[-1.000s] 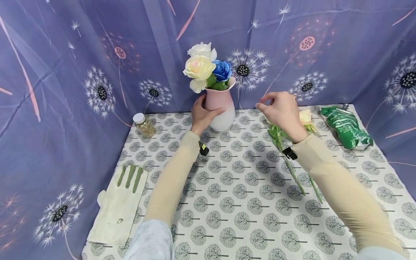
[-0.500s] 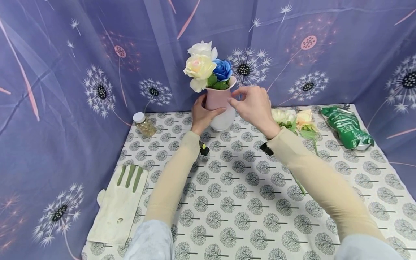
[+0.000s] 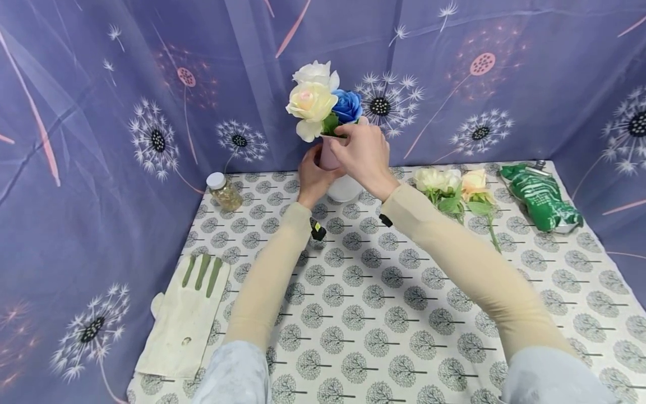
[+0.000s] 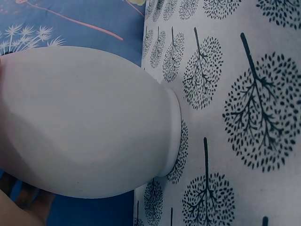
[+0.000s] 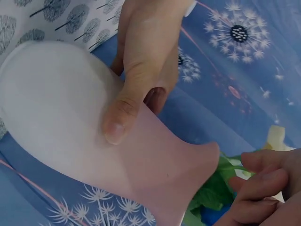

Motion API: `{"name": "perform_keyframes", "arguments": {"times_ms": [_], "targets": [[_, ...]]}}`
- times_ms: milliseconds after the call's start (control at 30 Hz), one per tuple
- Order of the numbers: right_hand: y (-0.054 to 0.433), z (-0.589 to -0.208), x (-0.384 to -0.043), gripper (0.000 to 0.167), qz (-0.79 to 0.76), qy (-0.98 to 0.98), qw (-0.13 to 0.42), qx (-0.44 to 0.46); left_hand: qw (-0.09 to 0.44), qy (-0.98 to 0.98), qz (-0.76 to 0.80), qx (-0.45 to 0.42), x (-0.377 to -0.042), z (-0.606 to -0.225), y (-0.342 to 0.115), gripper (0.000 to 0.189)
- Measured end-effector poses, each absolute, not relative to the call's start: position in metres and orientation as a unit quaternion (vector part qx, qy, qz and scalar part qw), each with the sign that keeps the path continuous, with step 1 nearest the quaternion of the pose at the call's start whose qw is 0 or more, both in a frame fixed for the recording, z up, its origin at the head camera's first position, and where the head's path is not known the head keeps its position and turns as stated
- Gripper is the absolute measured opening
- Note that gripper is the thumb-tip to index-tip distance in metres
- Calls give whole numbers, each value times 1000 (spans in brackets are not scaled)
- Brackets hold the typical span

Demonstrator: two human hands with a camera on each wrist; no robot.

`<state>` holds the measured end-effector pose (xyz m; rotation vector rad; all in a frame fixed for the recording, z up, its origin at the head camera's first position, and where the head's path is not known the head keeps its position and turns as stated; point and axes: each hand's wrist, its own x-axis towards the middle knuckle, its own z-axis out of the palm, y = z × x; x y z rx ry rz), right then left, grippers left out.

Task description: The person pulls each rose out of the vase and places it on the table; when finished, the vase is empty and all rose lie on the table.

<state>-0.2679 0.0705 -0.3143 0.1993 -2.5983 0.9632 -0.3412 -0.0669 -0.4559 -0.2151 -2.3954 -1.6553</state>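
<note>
My left hand (image 3: 314, 178) grips the side of a pink-and-white vase (image 3: 345, 189), thumb across its front. The vase stands on the table, and its smooth white base (image 4: 94, 122) fills much of the left wrist view. A white rose (image 3: 317, 74), a cream rose (image 3: 310, 102) and a blue rose (image 3: 347, 105) rise from its mouth. My right hand (image 3: 364, 156) is at the rim, partly covering the vase. In the right wrist view, its thumb and fingertips close around a green stem (image 5: 233, 167) just above the rim, beside green leaves (image 5: 211, 190).
White roses (image 3: 437, 180) and a peach rose (image 3: 473, 184) lie to the right. Beyond them is a crumpled green bag (image 3: 542, 199). At left stand a white-lidded jar (image 3: 225, 193) and a pale work glove (image 3: 181, 322). A purple curtain (image 3: 282, 33) encloses the table.
My right hand has moved left from over the loose roses to the vase's mouth. My left hand and the vase have stayed in place.
</note>
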Motion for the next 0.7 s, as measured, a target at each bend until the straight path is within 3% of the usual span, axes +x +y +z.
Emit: {"name": "perform_keyframes", "arguments": {"times_ms": [300,700], "targets": [[55,-313,-289,18,300,-932,198,58,108,-810,-571,-73,-342,-458,-70,96],[47,-316,-299,22,277,-936,213,43,119,-824,-548,-76,-343,-456,-69,91]]}}
